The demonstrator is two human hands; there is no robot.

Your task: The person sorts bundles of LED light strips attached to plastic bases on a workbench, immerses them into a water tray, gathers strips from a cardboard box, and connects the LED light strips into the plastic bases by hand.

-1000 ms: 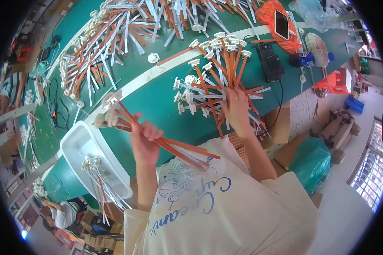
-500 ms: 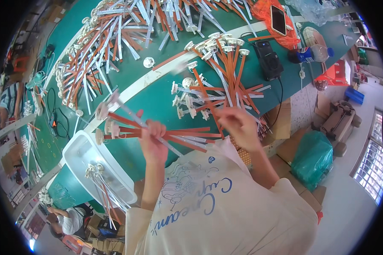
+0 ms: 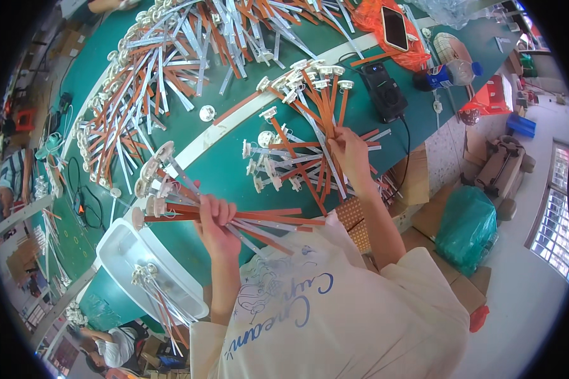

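My left hand is closed around a bundle of flat strips, some orange-brown and some silvery-white with small dots. Round white end pieces fan out on the bundle's left side. To the right, my right hand reaches into a loose pile of the same strips on the green table. Its fingertips are pinched on an orange-brown strip there; how many strips lie between them is hidden. White end pieces of that pile point left and away from me.
A large heap of strips covers the far table. A white tub with some strips stands left. A black charger-like device, a phone on orange plastic and a bottle lie right. A person sits at lower left.
My right hand has moved up and away from me onto the strips in the pile. My left hand keeps its bundle, shifted slightly left and nearer. The whole view has shifted a little.
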